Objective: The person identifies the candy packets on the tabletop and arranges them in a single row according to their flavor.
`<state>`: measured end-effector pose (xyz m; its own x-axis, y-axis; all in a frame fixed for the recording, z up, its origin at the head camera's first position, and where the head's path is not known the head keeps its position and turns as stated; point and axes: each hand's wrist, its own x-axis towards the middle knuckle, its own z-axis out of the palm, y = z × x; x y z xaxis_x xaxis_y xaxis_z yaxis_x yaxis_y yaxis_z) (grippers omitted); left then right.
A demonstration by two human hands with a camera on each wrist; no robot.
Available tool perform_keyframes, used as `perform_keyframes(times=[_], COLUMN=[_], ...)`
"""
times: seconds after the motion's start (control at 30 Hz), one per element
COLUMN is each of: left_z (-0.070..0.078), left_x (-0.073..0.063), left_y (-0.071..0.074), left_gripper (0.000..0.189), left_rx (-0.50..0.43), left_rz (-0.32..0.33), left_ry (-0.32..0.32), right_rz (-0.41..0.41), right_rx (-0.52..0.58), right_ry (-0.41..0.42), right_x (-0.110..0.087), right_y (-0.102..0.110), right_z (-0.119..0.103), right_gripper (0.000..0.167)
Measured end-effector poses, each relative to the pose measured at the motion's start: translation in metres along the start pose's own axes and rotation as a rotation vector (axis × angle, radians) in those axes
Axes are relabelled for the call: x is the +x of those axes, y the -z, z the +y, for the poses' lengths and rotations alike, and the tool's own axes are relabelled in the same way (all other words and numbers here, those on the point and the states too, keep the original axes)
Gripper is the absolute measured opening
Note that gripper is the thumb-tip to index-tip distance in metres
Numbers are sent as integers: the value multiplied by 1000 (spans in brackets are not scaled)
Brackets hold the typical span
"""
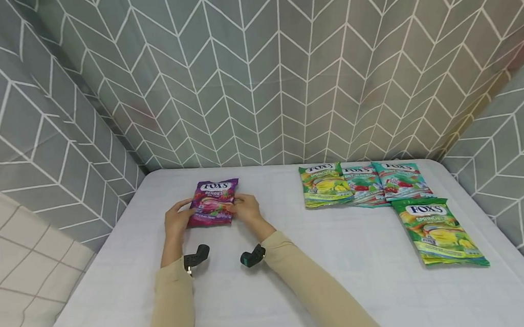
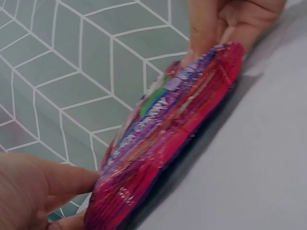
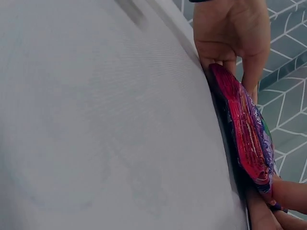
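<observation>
A purple Fox's Berries candy bag (image 1: pixel 213 208) is on the left part of the table near its far edge, its front facing up. My left hand (image 1: pixel 177 220) grips the bag's left side, thumb over the front. On the opposite side my right hand (image 1: pixel 248 211) pinches the edge between thumb and fingers. From the left wrist, the candy bag (image 2: pixel 158 129) appears edge-on, slightly raised above the white surface at its near edge. The right wrist view shows the bag (image 3: pixel 244 134) between both hands, with some fingertips hidden behind it.
At the far right lie a green candy bag (image 1: pixel 326 185) and two teal candy bags (image 1: pixel 364 186) (image 1: pixel 402 180), side by side and partly overlapping. Another green candy bag (image 1: pixel 438 231) lies nearer. Patterned grey curtains (image 1: pixel 265 81) border the white table (image 1: pixel 297 263).
</observation>
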<state>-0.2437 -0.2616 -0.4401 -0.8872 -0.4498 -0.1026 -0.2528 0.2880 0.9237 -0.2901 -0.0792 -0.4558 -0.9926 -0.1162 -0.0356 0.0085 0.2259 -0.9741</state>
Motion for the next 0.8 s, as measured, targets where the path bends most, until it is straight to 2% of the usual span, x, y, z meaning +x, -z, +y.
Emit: perform_keyframes(times=[0.17,0.37,0.57,0.8], left_z=[-1,-4,-4,-4], left_x=[-3,-11,-13,-12], left_y=[-8,-15,-17,-18], left_gripper=[40,36,35,35], left_rx=[116,150,149,145], left_rz=[63,130,142,154], left_ry=[-49,-97,-102,-118], right_rz=[13,1,22,3], right_rx=[-124,-283,-279,-265], right_ry=[67,132,154,162], right_x=[-4,-6,-4,-6], right_y=[4,4,5,6], right_z=[-2,-4,0,0], right_gripper=[38,32,44,37])
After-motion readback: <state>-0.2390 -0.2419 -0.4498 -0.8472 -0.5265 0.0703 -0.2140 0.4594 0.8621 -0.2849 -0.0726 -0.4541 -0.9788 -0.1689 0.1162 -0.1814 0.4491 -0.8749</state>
